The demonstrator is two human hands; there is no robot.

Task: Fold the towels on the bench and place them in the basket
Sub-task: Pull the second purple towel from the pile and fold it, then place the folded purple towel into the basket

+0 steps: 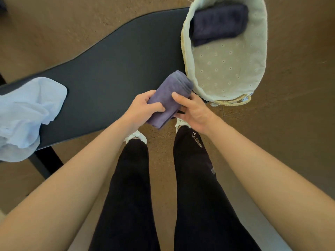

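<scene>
On the far left of the long dark padded surface lies a light blue towel, soft cloth, all crumpled & not folded yet. One end hangs off the near edge.

In the middle, just past the near edge, the left hand holds a purple towel, thick soft cloth folded into a small fat pad. Left grip: thumb on top, fingers curled round the towel's left side. The right hand has the other side, w/ its thumb on top & fingers under. So both hands hold the same towel up in the air, not on the surface. Its far end is v. near the basket wall; touching or not, can't tell.

On the right, by the end of the surface, sits the oval basket, woven straw w/ a cream dotted cloth lining. Inside, at the far end, a dark blue towel lies folded.

Step now, I think: the purple one is folded & is on its way in. Next move needs a lift over the rim, then a flat set-down next to the dark blue one. Keep the grip snug so the folds don't pop open. After that, the light blue one is left to do.
</scene>
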